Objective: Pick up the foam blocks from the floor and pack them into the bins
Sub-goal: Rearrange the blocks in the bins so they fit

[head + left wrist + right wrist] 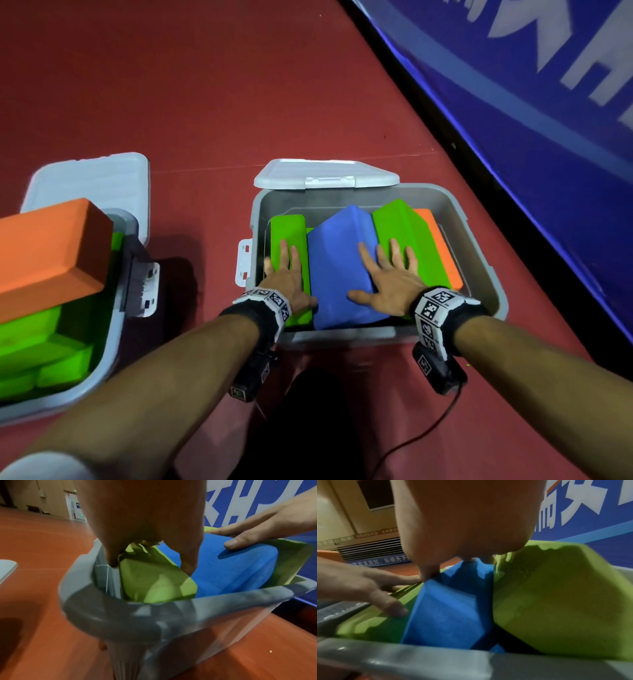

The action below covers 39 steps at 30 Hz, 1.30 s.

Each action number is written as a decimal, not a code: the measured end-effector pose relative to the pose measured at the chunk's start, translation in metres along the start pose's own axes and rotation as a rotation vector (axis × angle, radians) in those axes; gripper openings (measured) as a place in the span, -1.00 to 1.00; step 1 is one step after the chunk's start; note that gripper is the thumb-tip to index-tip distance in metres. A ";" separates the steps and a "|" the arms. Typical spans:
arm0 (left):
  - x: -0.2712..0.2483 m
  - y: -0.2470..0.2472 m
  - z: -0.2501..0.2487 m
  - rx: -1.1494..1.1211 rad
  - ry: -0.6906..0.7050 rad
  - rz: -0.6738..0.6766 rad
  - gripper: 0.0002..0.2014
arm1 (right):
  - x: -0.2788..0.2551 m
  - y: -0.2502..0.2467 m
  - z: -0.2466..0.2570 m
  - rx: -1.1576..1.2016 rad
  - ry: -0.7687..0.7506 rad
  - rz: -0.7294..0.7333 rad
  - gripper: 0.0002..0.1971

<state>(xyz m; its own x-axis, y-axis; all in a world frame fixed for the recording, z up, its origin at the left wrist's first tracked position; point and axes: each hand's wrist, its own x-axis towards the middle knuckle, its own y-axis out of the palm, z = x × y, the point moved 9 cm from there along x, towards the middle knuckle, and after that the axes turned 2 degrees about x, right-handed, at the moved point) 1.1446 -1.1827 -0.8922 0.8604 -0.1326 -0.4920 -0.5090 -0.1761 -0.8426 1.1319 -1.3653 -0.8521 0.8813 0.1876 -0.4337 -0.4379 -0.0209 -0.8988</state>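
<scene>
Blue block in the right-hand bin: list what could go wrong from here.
1. The blue block lies tilted, wedged between green blocks; under the flat left hand and right hand it may jam rather than seat.
2. The right green block stands up near rim height, so the bin lid may not close.
3. In the left bin, the orange block is perched above the rim and could slide off.
</scene>
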 end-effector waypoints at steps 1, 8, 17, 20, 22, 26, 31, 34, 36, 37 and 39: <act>0.002 -0.004 -0.003 -0.041 0.006 -0.005 0.24 | -0.003 0.004 0.006 0.032 -0.026 0.023 -0.02; 0.012 -0.043 0.013 -0.269 -0.077 -0.202 0.25 | -0.003 0.012 0.030 0.400 -0.089 -0.009 0.17; 0.012 -0.035 0.030 -0.240 -0.049 -0.158 0.04 | 0.023 0.008 0.029 0.519 0.192 0.022 0.19; 0.009 -0.040 0.025 -0.231 -0.045 -0.167 0.00 | 0.025 0.010 0.039 0.517 0.153 0.039 0.16; 0.003 -0.049 0.023 -0.240 -0.036 -0.183 -0.02 | 0.024 0.005 0.041 0.511 0.137 0.003 0.11; -0.011 -0.087 0.020 -0.282 0.025 -0.292 -0.02 | 0.021 -0.033 0.031 0.482 0.135 -0.115 0.07; -0.033 -0.155 0.020 -0.482 0.046 -0.479 0.31 | 0.011 -0.109 0.027 0.530 0.112 -0.328 0.19; -0.051 -0.185 0.028 -0.507 0.033 -0.554 0.24 | 0.004 -0.149 0.032 0.592 0.049 -0.448 0.25; -0.067 -0.207 0.036 -0.446 0.065 -0.627 0.14 | -0.001 -0.167 0.042 0.539 0.020 -0.492 0.27; -0.077 -0.220 0.041 -0.400 0.086 -0.659 0.11 | -0.002 -0.175 0.049 0.513 0.006 -0.513 0.27; -0.096 -0.244 0.052 -0.267 0.111 -0.702 0.08 | -0.001 -0.189 0.064 0.495 -0.022 -0.547 0.25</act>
<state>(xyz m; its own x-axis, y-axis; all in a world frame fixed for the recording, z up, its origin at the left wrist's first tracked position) 1.1878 -1.0765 -0.6512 0.9841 0.0026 0.1775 0.1566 -0.4837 -0.8611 1.2026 -1.2988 -0.6777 0.9952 0.0637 0.0745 0.0299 0.5262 -0.8498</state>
